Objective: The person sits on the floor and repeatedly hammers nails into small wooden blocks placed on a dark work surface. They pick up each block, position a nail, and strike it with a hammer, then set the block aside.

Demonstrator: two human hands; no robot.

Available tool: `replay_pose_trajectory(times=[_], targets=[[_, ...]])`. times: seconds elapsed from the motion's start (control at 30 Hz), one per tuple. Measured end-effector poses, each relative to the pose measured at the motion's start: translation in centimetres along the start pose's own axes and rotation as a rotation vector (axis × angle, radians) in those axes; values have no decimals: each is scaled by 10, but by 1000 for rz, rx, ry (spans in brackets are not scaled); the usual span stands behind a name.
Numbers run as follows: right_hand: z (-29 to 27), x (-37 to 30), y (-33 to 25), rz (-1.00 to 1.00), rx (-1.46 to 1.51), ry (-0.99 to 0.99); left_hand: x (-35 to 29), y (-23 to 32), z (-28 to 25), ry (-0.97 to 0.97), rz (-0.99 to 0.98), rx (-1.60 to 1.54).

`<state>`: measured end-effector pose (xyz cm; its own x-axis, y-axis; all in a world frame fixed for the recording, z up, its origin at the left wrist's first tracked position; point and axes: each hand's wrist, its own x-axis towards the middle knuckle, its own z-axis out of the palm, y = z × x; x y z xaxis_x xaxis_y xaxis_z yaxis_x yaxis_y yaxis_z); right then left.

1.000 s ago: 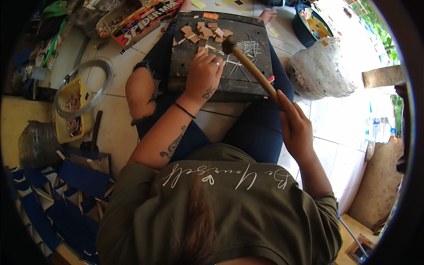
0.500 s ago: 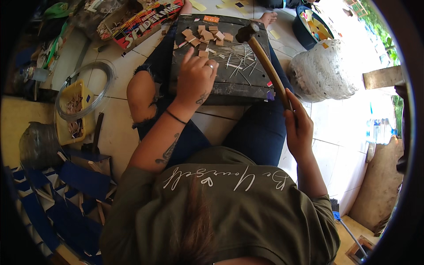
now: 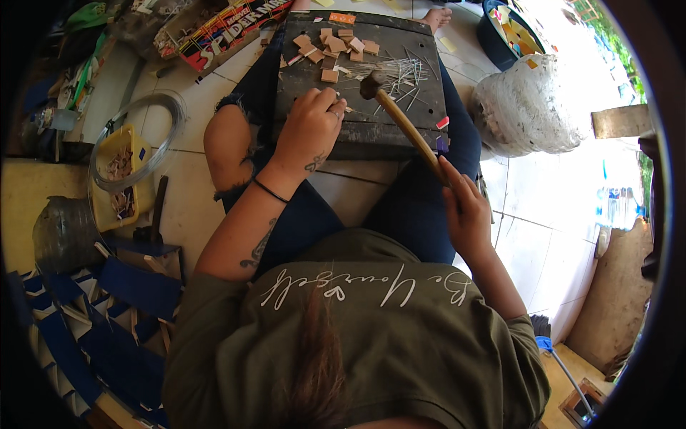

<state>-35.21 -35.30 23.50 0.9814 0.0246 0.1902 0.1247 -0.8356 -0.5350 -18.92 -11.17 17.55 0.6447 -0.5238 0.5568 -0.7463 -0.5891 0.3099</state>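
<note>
My right hand [image 3: 468, 207] is closed around the wooden handle of a hammer [image 3: 409, 129]. The hammer's dark head is raised over the near half of a dark work board [image 3: 379, 136] between my legs. Down at the board's near left, my left hand [image 3: 311, 123] has its fingers curled together; a small pale bit shows by its fingertips, but what they hold is hidden. Beyond that hand lies a group of small wooden blocks [image 3: 330, 51]. Thin metal wires or nails [image 3: 407, 75] are strewn to the right of the blocks.
At far left stands a printed cardboard box [image 3: 221, 36]. A yellow basket of scraps [image 3: 107, 207] and a wire coil [image 3: 175, 107] lie on the left, above blue-covered pieces [image 3: 136, 286]. On the right are a wrapped white bundle [image 3: 525, 107] and a dark blue tub [image 3: 493, 50].
My left hand has come down to the board, and its raised forefinger has curled in. The hammer has moved left and lower with my right hand.
</note>
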Motion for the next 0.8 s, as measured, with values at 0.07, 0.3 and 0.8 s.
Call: replay_pose_trajectory(times=[0.07, 0.3, 0.8], targets=[[3, -2, -1, -37, -21, 14, -1, -2, 2, 11, 11, -19], [-3, -9, 4, -42, -93, -30, -1, -6, 2, -5, 3, -40], [-7, 0, 13, 176, 200, 10, 3, -15, -6, -14, 46, 76]])
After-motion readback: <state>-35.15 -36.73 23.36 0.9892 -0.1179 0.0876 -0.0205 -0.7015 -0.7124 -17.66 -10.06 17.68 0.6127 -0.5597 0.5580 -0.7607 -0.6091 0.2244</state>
